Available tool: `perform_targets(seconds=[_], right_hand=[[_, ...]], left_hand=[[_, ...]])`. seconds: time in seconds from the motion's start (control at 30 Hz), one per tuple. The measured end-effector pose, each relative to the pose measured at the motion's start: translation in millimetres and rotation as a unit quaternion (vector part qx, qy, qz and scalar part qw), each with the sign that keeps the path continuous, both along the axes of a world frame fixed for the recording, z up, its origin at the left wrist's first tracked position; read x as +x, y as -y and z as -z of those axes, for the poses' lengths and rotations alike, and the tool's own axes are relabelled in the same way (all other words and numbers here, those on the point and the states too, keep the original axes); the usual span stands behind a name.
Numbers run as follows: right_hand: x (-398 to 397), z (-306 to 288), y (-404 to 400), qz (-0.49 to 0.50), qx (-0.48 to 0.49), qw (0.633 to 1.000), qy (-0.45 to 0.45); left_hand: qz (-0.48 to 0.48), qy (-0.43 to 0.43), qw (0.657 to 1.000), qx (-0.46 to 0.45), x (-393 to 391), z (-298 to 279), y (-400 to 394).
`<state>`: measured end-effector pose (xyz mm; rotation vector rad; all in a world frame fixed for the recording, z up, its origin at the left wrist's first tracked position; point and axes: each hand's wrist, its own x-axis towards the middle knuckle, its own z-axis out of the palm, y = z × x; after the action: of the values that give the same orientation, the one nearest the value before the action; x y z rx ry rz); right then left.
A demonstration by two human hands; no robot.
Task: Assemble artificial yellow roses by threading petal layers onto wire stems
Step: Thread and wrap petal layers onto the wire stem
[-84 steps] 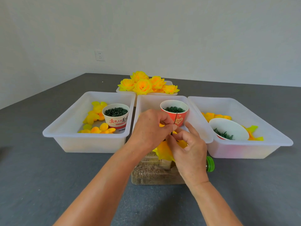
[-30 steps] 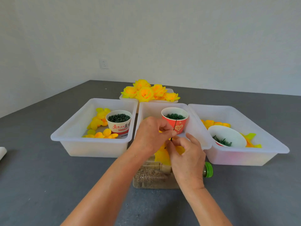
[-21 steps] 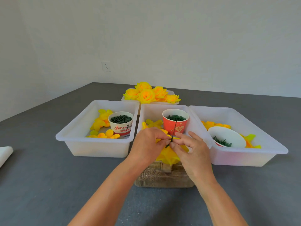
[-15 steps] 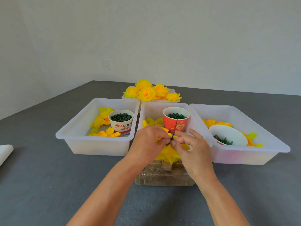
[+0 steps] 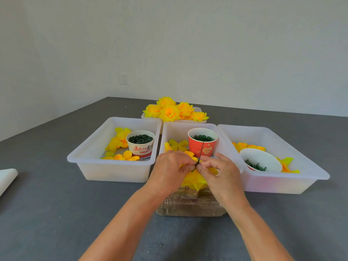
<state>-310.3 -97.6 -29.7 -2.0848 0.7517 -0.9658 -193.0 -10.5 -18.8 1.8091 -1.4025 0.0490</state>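
A thin dark wire stem (image 5: 201, 151) stands upright in front of the middle bin. My left hand (image 5: 170, 169) and my right hand (image 5: 219, 173) meet at its base, fingertips pinching the yellow petal layers (image 5: 194, 180) threaded on it. The petals hang below my fingers over a clear box of brownish filling (image 5: 190, 204). Loose yellow petals (image 5: 177, 145) lie in the middle bin (image 5: 175, 129) behind my hands. Finished yellow roses (image 5: 169, 111) are piled on a tray at the back.
Three white bins stand side by side: the left bin (image 5: 90, 153) holds petals and a white cup of green parts (image 5: 140, 143); the middle one a red cup (image 5: 203, 142); the right bin (image 5: 293, 161) petals and a white bowl (image 5: 260, 160). A white object (image 5: 6, 178) lies far left.
Both hands slid down the wire toward the petals, and more of the stem now shows above my fingers. The camera tilted up a little.
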Motion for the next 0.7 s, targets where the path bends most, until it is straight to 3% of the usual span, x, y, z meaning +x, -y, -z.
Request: perform_targets(seconds=[0.33,0.7], right_hand=[[3.2,-13.7,8.0,-0.045,0.031,0.998,0.011],[6.1,-6.9,6.7,-0.032,0.017,0.999,0.008]], left_hand=[[-0.026,-0.004,0.999,-0.021,6.0,-1.9,-16.7],[-0.021,-0.012,1.0,-0.002,-1.5,0.5,-14.9]])
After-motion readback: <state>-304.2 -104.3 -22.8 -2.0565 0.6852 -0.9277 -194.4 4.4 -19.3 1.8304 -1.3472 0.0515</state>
